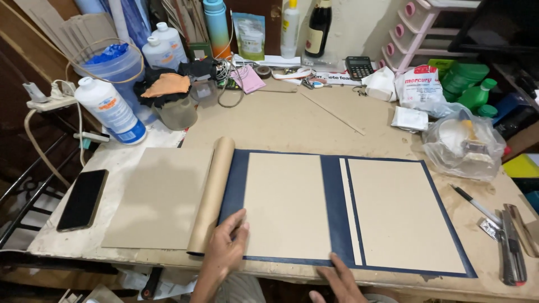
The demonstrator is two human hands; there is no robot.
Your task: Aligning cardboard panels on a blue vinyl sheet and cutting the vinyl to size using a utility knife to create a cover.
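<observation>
The left hand (229,242) comes up from the near edge with its forearm angled toward the far right, palm down and flat, fingers together and stretched forward, thumb tucked alongside. The right hand (340,279) lies lower and further right, only partly in view at the near edge, also palm down, its fingers pointing toward the far left. Neither hand grips anything; both rest open and pressed flat.
</observation>
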